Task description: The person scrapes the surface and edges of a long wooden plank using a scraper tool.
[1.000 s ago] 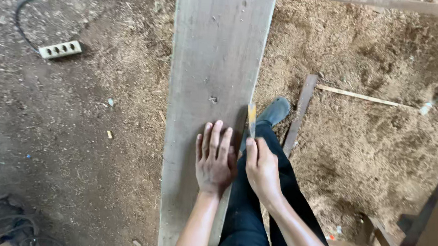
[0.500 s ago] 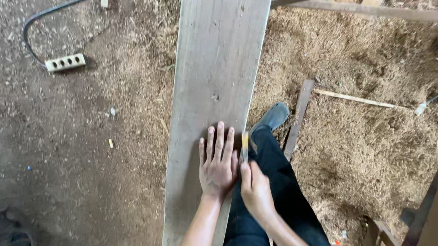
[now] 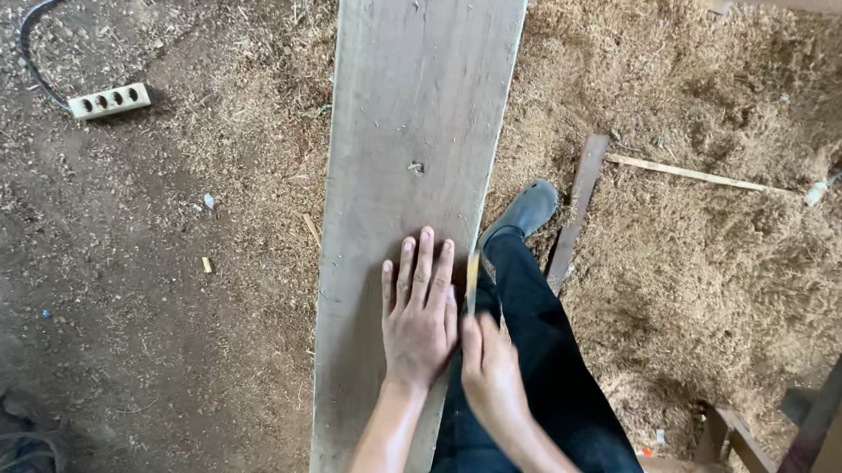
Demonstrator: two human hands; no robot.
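woodshop | sawdust (image 3: 707, 280) on dirt floor | long plank (image 3: 413, 121) | power strip (image 3: 109, 100)

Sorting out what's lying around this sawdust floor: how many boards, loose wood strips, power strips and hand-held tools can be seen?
Wide planks: 1, the plank under the left hand
Loose wood strips: 2, dark strip and thin pale strip
Power strips: 1, white power strip
Hand-held tools: 1, slim yellowish tool in the right hand
Total: 5

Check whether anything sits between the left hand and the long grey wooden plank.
Nothing visible does: the left hand lies flat on the long grey wooden plank, and the right hand holds a thin yellowish tool at its right edge.
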